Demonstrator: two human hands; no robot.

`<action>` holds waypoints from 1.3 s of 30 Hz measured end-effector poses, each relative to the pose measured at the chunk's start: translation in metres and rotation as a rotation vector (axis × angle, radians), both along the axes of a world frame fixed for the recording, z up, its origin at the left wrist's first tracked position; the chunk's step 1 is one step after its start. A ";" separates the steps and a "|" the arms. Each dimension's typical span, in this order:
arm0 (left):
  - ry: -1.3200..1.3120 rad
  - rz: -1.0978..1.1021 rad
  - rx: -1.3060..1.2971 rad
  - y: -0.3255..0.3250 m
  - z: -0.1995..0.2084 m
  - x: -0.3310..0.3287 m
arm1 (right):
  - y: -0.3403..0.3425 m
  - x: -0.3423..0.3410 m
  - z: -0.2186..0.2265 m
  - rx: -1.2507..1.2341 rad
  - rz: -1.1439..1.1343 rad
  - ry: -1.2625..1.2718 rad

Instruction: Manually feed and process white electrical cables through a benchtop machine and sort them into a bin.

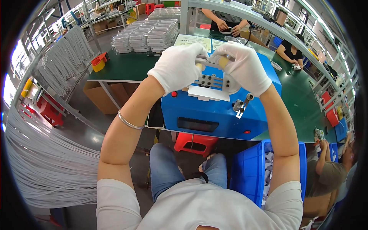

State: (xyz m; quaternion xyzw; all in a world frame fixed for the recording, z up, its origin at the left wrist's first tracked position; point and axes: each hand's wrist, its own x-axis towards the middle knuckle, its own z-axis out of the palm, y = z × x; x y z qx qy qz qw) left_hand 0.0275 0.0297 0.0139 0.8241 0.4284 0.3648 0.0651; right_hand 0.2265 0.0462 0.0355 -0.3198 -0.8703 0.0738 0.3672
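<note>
Both my hands wear white gloves with yellow coverings on the thumbs. They are close together above a blue bench machine [230, 124]. My left hand [178, 65] has its fingers closed beside a pale grey strip-like part [202, 59]; the glove hides most of what is pinched. Curled inward across from it, my right hand [245, 63] has its fingertips pressed together over the machine's top, their contents hidden. Below the hands are a metal block with screw holes [209, 80] and a white metal plate [209, 93]. A metal bracket [243, 105] stands at the right.
Stacked clear plastic trays [149, 36] and a yellow tape roll [98, 65] are on the green table [126, 71]. A blue bin [245, 174] with white pieces stands by my right leg. Grey cables [53, 165] hang at left. Co-workers sit across and at right.
</note>
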 end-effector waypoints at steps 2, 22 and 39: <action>-0.025 -0.007 0.046 -0.002 -0.001 -0.001 | -0.001 -0.002 0.000 0.102 0.019 -0.043; -0.108 0.031 0.255 -0.008 -0.006 0.001 | 0.007 -0.004 0.003 -0.425 -0.016 -0.052; -1.144 -0.017 -0.046 -0.062 -0.116 0.022 | 0.007 0.023 -0.015 -0.326 0.127 -0.042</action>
